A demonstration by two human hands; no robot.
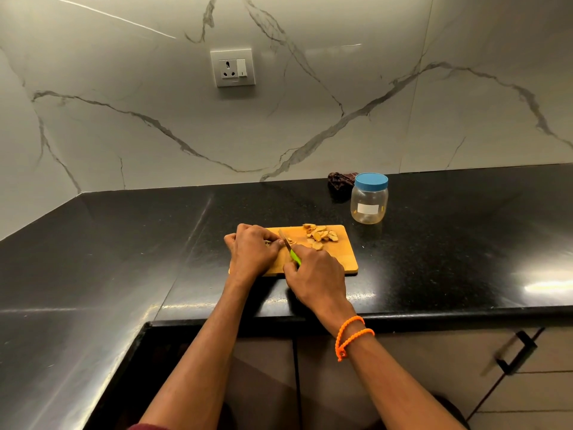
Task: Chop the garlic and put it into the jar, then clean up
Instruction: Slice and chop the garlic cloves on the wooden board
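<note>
A wooden cutting board [344,259] lies on the black counter. Sliced garlic pieces [321,234] are piled at its far right part. My left hand [252,249] sits on the board's left end, fingers curled over a piece of garlic that is mostly hidden. My right hand [316,277] grips the green handle of a small knife [286,243], whose blade points away from me beside my left fingertips. A clear plastic jar [369,203] with its blue lid on stands behind the board, to the right.
A dark crumpled cloth [341,180] lies against the marble wall left of the jar. A wall socket [232,68] is above. The black counter [124,243] turns a corner at left. Cabinet doors with a black handle [516,352] are below the front edge.
</note>
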